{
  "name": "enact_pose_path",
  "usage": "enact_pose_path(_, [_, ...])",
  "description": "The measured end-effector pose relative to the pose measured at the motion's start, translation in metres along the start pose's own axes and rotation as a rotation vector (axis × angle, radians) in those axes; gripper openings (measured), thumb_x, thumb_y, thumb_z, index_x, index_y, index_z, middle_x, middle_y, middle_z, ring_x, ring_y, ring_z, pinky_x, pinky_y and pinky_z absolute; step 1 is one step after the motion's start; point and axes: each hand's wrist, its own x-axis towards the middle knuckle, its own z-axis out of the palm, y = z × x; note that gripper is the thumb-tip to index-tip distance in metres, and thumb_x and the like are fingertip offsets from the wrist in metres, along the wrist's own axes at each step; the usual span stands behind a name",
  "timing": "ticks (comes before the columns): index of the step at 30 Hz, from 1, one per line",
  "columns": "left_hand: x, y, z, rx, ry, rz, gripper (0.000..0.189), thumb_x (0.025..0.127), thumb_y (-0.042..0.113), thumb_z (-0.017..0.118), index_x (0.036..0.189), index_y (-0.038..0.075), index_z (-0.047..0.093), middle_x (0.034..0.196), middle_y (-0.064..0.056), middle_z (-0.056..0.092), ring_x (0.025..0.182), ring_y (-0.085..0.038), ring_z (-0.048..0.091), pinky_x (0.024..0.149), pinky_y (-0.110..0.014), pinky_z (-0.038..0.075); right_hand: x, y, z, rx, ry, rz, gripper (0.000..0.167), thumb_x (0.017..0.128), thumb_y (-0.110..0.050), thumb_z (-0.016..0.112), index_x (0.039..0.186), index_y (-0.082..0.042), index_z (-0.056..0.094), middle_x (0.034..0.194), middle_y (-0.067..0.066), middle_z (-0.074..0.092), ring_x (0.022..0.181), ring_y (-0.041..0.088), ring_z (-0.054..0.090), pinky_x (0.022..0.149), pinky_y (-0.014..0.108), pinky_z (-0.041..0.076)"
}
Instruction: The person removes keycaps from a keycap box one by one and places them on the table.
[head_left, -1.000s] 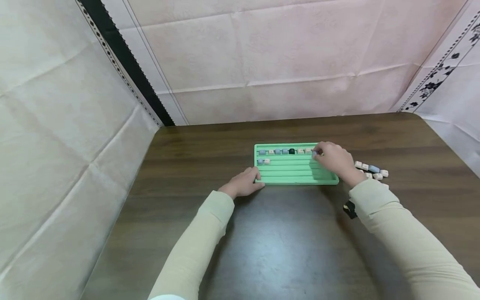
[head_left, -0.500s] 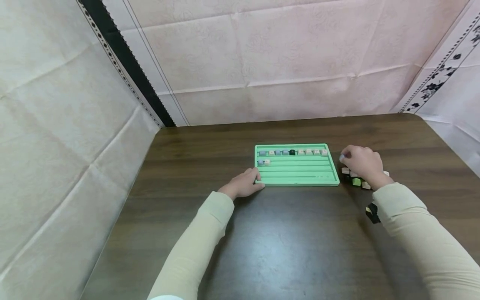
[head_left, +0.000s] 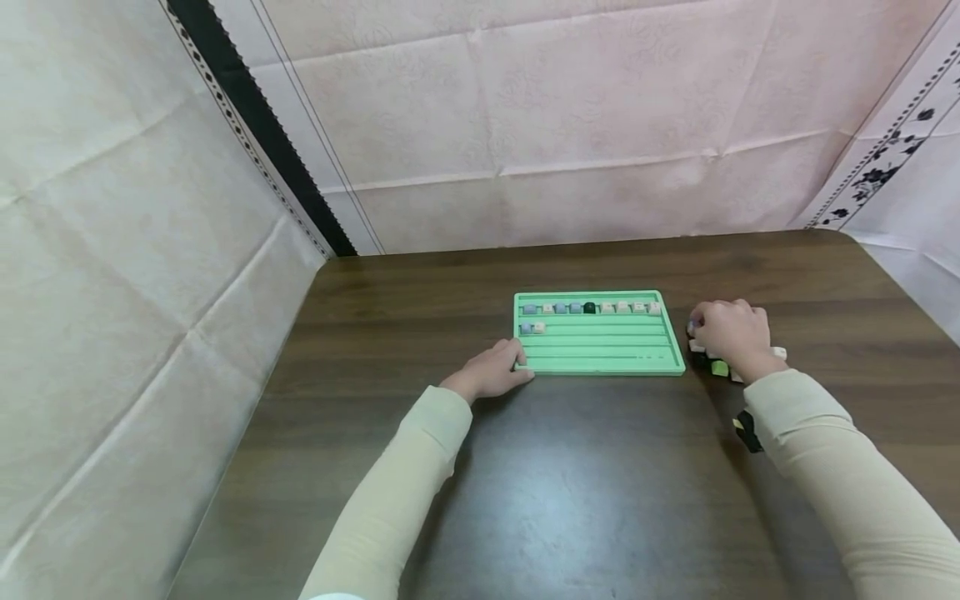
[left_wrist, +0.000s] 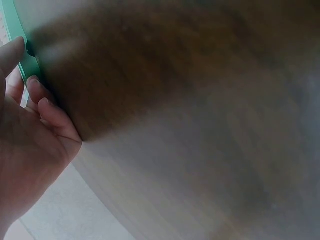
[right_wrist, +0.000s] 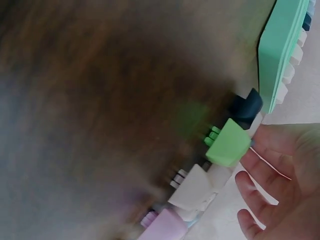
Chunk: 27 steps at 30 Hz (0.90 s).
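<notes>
A light green tray (head_left: 600, 358) with ridged rows lies on the table. Blue-grey, pale and black keycaps (head_left: 589, 308) line its top row, and two more keycaps (head_left: 532, 328) sit at the left of the second row. My left hand (head_left: 491, 369) grips the tray's near left corner, thumb at the front edge. Right of the tray, my right hand (head_left: 731, 333) is low over a pile of loose keycaps, its fingertips pinching a small bluish keycap (head_left: 692, 327). A green keycap (right_wrist: 229, 143), a white one (right_wrist: 192, 187) and a lilac one (right_wrist: 165, 227) stand beside those fingers.
The pile's dark keycap (right_wrist: 246, 108) stands close to the tray's right side. The brown wooden table (head_left: 570, 483) extends toward me. Pale cloth (head_left: 562, 125) hangs behind its far edge and along both sides.
My right hand has moved right from the tray's top row to the loose keycaps, carrying the bluish keycap, then lowered slightly. A pale keycap now shows at that row's right end. My left hand stays put.
</notes>
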Motion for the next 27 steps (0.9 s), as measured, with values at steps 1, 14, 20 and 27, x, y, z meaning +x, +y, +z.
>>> enact_pose_path(1, [0.0, 0.0, 0.0, 0.0, -0.001, 0.001, 0.021, 0.094, 0.036, 0.049, 0.098, 0.017, 0.042, 0.099, -0.002, 0.045, 0.089, -0.017, 0.045, 0.074, -0.029, 0.038, 0.0, 0.0, -0.001, 0.003, -0.006, 0.002, 0.026, 0.088, -0.018, 0.051, 0.106, -0.003, 0.063, 0.108, 0.022, 0.062, 0.101, 0.046, 0.046, 0.082, 0.06, 0.03])
enact_pose_path(14, [0.0, -0.001, -0.001, -0.001, -0.003, 0.007, 0.021, 0.094, 0.036, 0.049, 0.099, 0.017, 0.042, 0.099, -0.002, 0.044, 0.089, -0.017, 0.045, 0.074, -0.029, 0.038, 0.002, 0.001, -0.006, 0.029, -0.073, 0.001, 0.031, 0.089, -0.021, 0.051, 0.111, -0.001, 0.059, 0.109, 0.024, 0.06, 0.097, 0.045, 0.05, 0.079, 0.059, 0.031])
enact_pose_path(20, [0.0, -0.001, -0.002, 0.009, -0.001, 0.008, 0.021, 0.094, 0.036, 0.048, 0.098, 0.017, 0.042, 0.099, -0.002, 0.044, 0.089, -0.017, 0.045, 0.074, -0.029, 0.038, 0.002, -0.005, -0.009, 0.023, -0.03, -0.022, 0.033, 0.089, -0.023, 0.053, 0.114, -0.002, 0.058, 0.113, 0.024, 0.059, 0.098, 0.044, 0.052, 0.079, 0.059, 0.034])
enact_pose_path(27, [0.001, -0.002, 0.0, 0.007, -0.001, 0.001, 0.021, 0.094, 0.037, 0.049, 0.098, 0.017, 0.042, 0.1, -0.002, 0.044, 0.09, -0.017, 0.045, 0.075, -0.029, 0.038, 0.005, -0.023, -0.014, 0.025, -0.003, -0.045, 0.032, 0.09, -0.021, 0.052, 0.114, -0.001, 0.059, 0.11, 0.022, 0.061, 0.095, 0.04, 0.054, 0.078, 0.057, 0.037])
